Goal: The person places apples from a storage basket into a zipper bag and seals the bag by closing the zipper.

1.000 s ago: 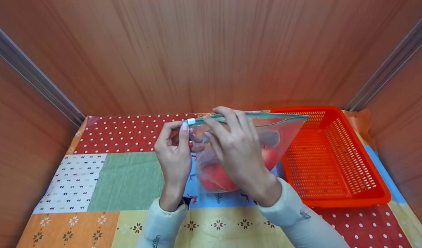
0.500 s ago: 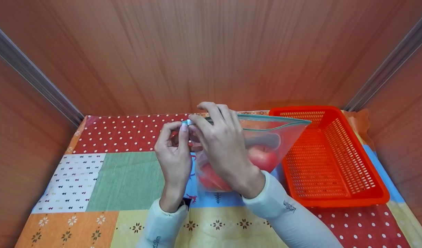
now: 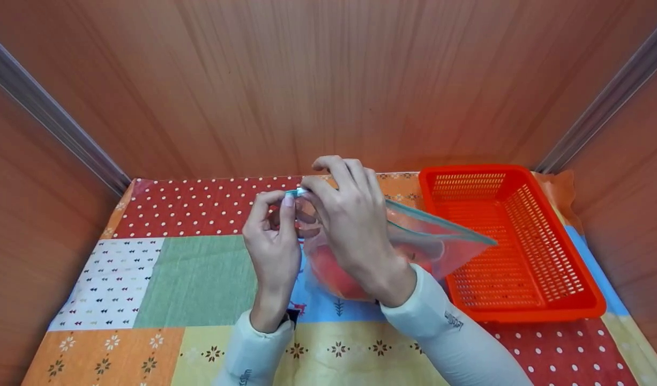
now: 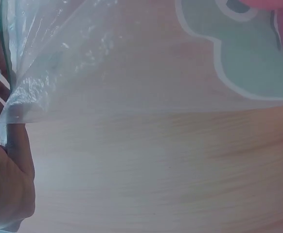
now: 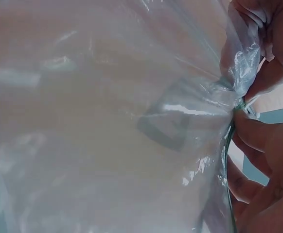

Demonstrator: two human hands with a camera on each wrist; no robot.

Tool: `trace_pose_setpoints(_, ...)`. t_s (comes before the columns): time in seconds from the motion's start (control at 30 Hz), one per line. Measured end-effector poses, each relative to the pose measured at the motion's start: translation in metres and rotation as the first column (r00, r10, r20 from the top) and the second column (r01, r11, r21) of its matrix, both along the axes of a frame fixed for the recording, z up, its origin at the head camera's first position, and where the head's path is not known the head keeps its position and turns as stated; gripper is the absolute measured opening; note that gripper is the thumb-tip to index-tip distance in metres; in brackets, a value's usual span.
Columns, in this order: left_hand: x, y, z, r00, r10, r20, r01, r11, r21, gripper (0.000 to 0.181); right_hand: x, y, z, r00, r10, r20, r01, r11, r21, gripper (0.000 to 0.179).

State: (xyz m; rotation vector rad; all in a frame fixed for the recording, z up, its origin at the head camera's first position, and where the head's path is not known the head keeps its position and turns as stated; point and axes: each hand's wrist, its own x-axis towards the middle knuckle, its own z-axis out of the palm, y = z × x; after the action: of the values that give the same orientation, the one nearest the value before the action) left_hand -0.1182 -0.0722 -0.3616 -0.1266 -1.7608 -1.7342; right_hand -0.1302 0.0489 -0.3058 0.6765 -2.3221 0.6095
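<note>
A clear zip bag [image 3: 452,260] with a green zip strip [image 3: 441,220] holds red apples [image 3: 328,271]. In the head view my left hand [image 3: 275,246] pinches the strip's left end between thumb and index finger. Close against it, my right hand [image 3: 355,225] pinches the small white slider [image 3: 300,191], its other fingers raised and bent. Right of the slider the bag's mouth gapes. My right hand hides the bag's middle. The left wrist view shows the bag's film [image 4: 132,73] with a green print; in the right wrist view the crinkled film [image 5: 107,121] gathers at the fingertips.
An orange plastic basket [image 3: 527,316] stands to the right, with the bag's right corner overlapping its left side. A patchwork cloth [image 3: 200,284] covers the table. Wood-patterned panels [image 3: 328,80] close in the back and both sides.
My right hand has moved left along the strip to the slider beside my left hand. The bag's right corner has swung down toward me. My left hand has stayed nearly still.
</note>
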Motion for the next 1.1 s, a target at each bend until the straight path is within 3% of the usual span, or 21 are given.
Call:
trace_pose_setpoints(0.33,0.002,-0.001,0.005,0.996,-0.060,-0.065,0.062,0.998,0.022,0.012,0.003,0.012,0.001,0.999,-0.041,-0.014,0.041,0.999,-0.036,0.026)
trace_pose_setpoints(0.7,0.001,-0.005,0.005,0.999,0.006,-0.039,-0.007,1.000,-0.017,0.014,0.000,0.029,0.000,0.997,-0.081,-0.008,0.080,0.994,-0.070,0.022)
trace_pose_setpoints(1.1,0.000,-0.010,0.005,0.998,0.034,-0.058,-0.035,0.999,-0.024,0.015,-0.006,0.056,-0.003,0.995,-0.085,-0.044,0.081,0.992,-0.092,0.020)
